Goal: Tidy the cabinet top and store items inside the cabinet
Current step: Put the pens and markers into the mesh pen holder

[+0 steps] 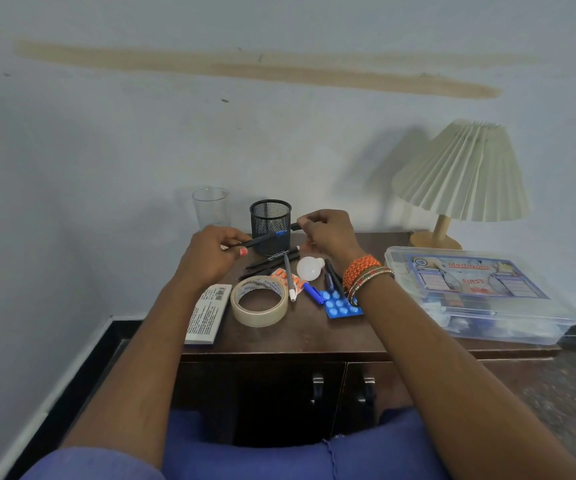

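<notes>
Cabinet top (300,336) cluttered beside wall (141,140), lamp (459,181) at right.

pen holder (270,220): black metal mesh, matt
cabinet top (314,336): dark wood, smooth
first aid box (480,296): clear glossy plastic
lampshade (463,174): pleated cream paper or cloth
tumbler (210,207): clear, glossy

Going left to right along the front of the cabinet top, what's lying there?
White medicine box → roll of tape → blue blister pack → clear first-aid box.
</notes>
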`<control>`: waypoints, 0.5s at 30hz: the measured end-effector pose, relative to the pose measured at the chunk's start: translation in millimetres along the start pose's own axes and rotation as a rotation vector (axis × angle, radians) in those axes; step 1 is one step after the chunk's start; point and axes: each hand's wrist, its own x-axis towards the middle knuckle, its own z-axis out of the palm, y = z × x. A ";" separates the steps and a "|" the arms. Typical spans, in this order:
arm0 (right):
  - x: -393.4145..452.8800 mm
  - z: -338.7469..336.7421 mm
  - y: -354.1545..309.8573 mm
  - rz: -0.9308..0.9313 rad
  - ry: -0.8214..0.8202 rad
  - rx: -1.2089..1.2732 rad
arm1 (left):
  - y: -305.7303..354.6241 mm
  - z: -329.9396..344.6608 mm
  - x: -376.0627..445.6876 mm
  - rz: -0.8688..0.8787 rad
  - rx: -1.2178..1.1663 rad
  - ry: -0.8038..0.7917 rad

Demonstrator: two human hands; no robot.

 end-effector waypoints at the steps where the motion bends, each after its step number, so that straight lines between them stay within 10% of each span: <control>1: 1.2 -0.4 -0.4 0.001 0.004 0.014 | 0.9 -0.4 0.1 0.002 -0.013 0.008; 15: -0.9 -1.9 -6.4 -0.113 -0.168 0.160 | 17.6 4.3 -1.6 0.005 -0.164 -0.060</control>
